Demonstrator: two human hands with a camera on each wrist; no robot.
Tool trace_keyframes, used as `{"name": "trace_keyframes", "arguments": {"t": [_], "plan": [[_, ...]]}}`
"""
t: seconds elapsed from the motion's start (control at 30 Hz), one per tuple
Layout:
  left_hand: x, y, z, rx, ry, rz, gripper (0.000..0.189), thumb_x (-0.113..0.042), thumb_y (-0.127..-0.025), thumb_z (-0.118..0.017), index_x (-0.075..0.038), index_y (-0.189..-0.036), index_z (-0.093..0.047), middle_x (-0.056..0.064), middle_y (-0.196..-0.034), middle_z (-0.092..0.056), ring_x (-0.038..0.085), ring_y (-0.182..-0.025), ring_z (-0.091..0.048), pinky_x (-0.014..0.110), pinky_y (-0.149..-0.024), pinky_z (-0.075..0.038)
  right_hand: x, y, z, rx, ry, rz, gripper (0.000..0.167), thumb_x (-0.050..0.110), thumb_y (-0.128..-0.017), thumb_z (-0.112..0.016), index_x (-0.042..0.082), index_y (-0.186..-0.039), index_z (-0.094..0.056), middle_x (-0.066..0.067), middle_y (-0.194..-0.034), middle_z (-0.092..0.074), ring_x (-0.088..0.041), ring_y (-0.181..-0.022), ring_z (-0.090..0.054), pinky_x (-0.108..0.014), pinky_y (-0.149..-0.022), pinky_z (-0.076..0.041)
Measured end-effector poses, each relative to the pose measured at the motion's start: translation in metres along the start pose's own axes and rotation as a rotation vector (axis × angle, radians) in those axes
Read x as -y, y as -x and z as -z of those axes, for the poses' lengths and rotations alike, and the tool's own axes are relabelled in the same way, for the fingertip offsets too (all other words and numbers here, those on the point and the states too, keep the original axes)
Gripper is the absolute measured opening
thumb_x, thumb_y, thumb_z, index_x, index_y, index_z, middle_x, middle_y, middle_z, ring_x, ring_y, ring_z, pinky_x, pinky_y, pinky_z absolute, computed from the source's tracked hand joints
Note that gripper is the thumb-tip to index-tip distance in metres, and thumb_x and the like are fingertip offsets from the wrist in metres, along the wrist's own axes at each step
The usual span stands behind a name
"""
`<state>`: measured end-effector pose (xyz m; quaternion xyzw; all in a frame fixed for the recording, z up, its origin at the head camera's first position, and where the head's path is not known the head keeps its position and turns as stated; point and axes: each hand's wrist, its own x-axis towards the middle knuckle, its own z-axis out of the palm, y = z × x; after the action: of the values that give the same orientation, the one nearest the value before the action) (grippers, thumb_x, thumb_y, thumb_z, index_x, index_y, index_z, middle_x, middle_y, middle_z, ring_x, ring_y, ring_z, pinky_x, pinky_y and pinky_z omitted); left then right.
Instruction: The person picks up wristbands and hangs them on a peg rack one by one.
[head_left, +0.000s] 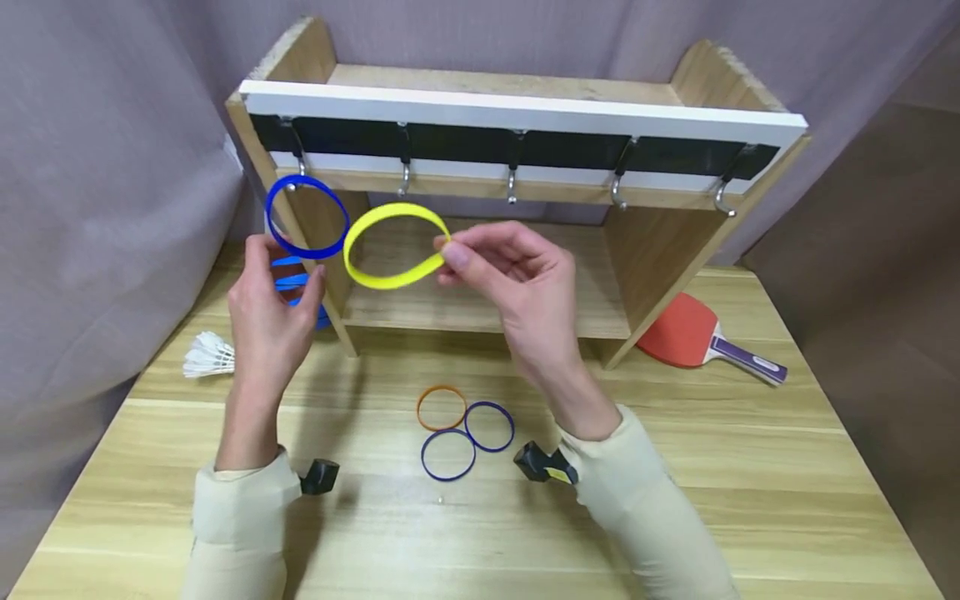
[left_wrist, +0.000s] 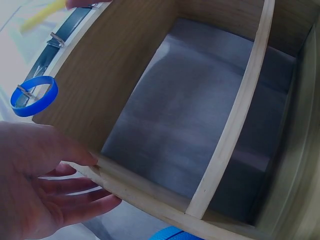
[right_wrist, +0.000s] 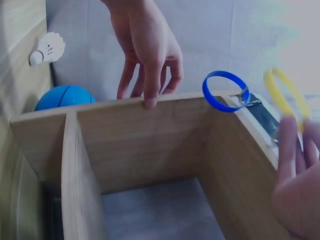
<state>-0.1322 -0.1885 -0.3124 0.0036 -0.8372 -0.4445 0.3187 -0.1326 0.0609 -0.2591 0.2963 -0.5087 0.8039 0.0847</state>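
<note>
Between thumb and fingertips, my right hand point(head_left: 521, 292) pinches a yellow ring point(head_left: 393, 282), held up before the hooks of a wooden shelf unit point(head_left: 487, 321). From the leftmost hook point(head_left: 302, 162) hangs a blue ring point(head_left: 307, 252). My left hand point(head_left: 270, 312) is at the unit's left side panel point(left_wrist: 125, 192); its thumb touches the front edge, while its fingers lie loosely along the outside. Whether those fingertips touch the wood is unclear. On the table an orange ring point(head_left: 420, 402) and two dark blue rings point(head_left: 422, 454) lie close together.
Several metal hooks line a white board point(head_left: 525, 106) with a black strip. A shuttlecock point(head_left: 208, 356) and a blue ball point(right_wrist: 65, 97) lie left of the unit. A red paddle point(head_left: 678, 332) with a purple handle lies at its right, on the wooden table point(head_left: 750, 492).
</note>
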Motion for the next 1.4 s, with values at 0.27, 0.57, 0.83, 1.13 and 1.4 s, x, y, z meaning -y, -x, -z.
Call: {"name": "trace_keyframes", "arguments": {"t": [0.27, 0.57, 0.83, 1.13, 1.4], "plan": [[0.0, 0.0, 0.0, 0.0, -0.006, -0.007, 0.037, -0.011, -0.088, -0.071, 0.002, -0.117, -0.051, 0.012, -0.105, -0.067, 0.024, -0.09, -0.068, 0.015, -0.07, -0.057, -0.014, -0.012, -0.002, -0.171, -0.013, 0.051, 0.013, -0.005, -0.087, -0.07, -0.004, -0.1, -0.07, -0.023, -0.098, -0.069, -0.032, -0.081, -0.071, -0.047, -0.079, -0.059], [-0.001, 0.0, 0.0, -0.006, -0.004, -0.018, 0.035, -0.011, -0.089, -0.07, 0.002, -0.115, -0.051, 0.012, -0.105, -0.067, 0.023, -0.089, -0.068, 0.015, -0.069, -0.056, -0.021, -0.013, 0.002, -0.172, -0.025, 0.064, 0.014, -0.006, -0.086, -0.07, -0.005, -0.1, -0.07, -0.024, -0.099, -0.069, -0.034, -0.081, -0.07, -0.047, -0.077, -0.059], [-0.001, 0.0, 0.0, -0.003, -0.008, -0.011, 0.036, -0.012, -0.089, -0.07, 0.002, -0.116, -0.051, 0.012, -0.105, -0.066, 0.023, -0.09, -0.068, 0.017, -0.071, -0.057, -0.025, -0.012, 0.004, -0.168, 0.015, 0.073, 0.013, -0.005, -0.087, -0.07, -0.004, -0.1, -0.07, -0.023, -0.096, -0.07, -0.034, -0.079, -0.07, -0.045, -0.069, -0.061], [-0.001, 0.001, -0.002, -0.002, -0.014, -0.047, 0.035, -0.01, -0.089, -0.07, 0.003, -0.115, -0.051, 0.012, -0.104, -0.067, 0.024, -0.089, -0.069, 0.021, -0.07, -0.059, -0.012, 0.001, 0.035, -0.133, 0.232, 0.022, 0.015, 0.007, -0.092, -0.068, 0.0, -0.106, -0.069, -0.021, -0.101, -0.071, -0.033, -0.077, -0.071, -0.039, -0.053, -0.06], [-0.002, 0.001, 0.0, 0.0, -0.012, -0.014, 0.038, -0.013, -0.09, -0.07, 0.002, -0.118, -0.051, 0.01, -0.107, -0.066, 0.024, -0.09, -0.068, 0.016, -0.07, -0.056, 0.008, 0.028, 0.072, 0.099, 0.538, -0.291, 0.015, 0.018, -0.092, -0.071, 0.007, -0.102, -0.072, -0.011, -0.087, -0.072, -0.029, -0.07, -0.069, -0.037, -0.057, -0.059]]}}
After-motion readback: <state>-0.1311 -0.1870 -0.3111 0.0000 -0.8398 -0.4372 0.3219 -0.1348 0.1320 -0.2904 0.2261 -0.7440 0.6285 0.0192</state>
